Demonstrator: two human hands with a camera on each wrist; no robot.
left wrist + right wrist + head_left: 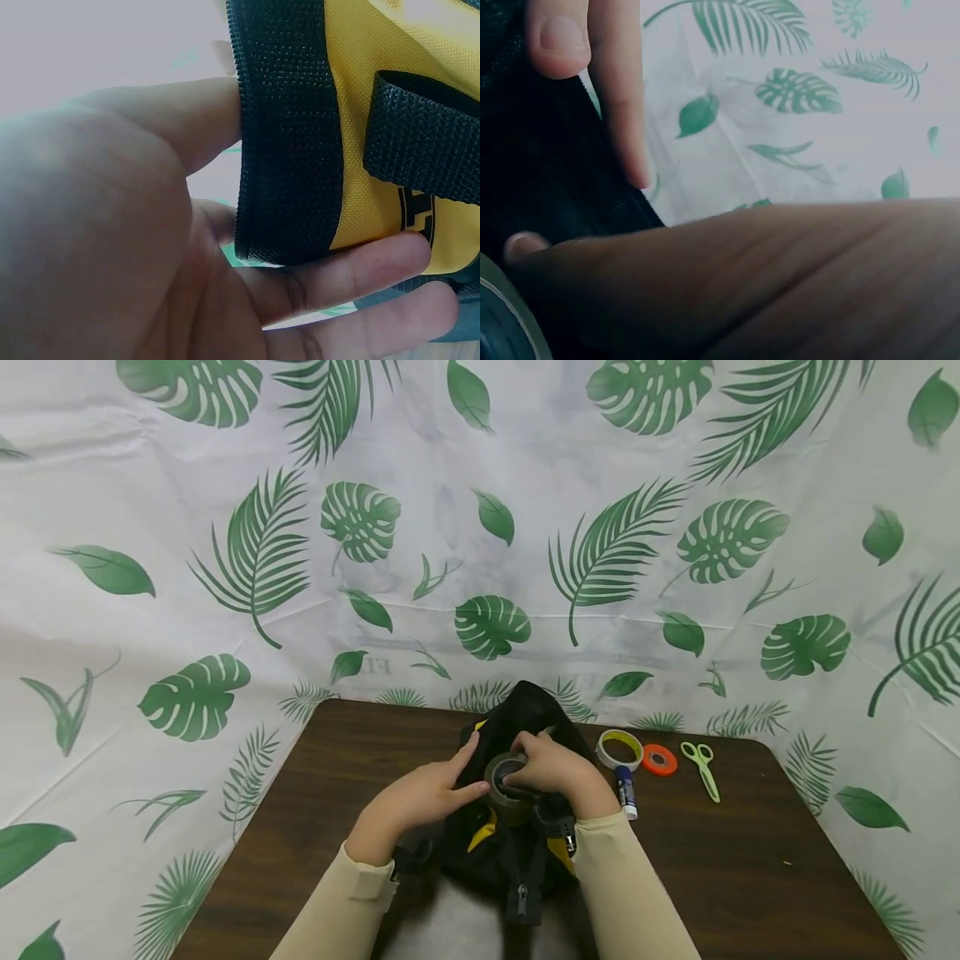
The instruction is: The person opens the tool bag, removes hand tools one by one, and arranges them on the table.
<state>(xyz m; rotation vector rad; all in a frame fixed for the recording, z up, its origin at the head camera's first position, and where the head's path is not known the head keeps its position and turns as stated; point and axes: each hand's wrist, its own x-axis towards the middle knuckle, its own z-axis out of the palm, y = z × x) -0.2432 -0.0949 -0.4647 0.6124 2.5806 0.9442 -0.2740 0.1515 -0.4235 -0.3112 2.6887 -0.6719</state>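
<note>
A black and yellow zippered bag [525, 714] stands at mid-table with its mouth open. My left hand [423, 793] holds the bag's left edge; in the left wrist view, the thumb goes inside the zippered rim [289, 135] while other fingers lie along the yellow outside. At the mouth, my right hand [558, 772] grips a roll of brownish tape [495, 772], its thumb at the roll's hole. Part of that roll [506, 300] shows at the lower left of the right wrist view, beside a fingertip. The inside of the bag is mostly dark.
Right of the bag lie a white tape roll with a yellow core [603, 746], an orange tape roll [651, 762], a blue-capped glue stick [627, 795] and light green scissors [705, 772]. A leaf-printed cloth [420, 635] hangs behind the dark wooden table [750, 868].
</note>
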